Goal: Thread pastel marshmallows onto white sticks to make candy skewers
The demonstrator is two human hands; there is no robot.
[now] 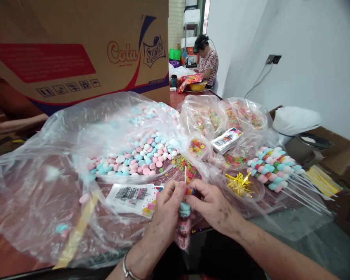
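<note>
My left hand (167,212) and my right hand (212,208) meet at the table's near edge, both pinched on a thin white stick (185,175) that stands upright between them. Threaded on the stick are coloured ring candies and below them blue and pink marshmallows (183,227). Just beyond my hands lies a big clear bag (46,175) holding a heap of pink, blue and white marshmallows (137,157). Loose ring candies (183,163) lie in front of the heap.
Finished candy skewers (272,169) lie at the right beside gold twist ties (238,183). Printed labels (133,198) lie left of my hands. A large cardboard box (76,50) stands at the back left. Another person (207,62) sits at a far table.
</note>
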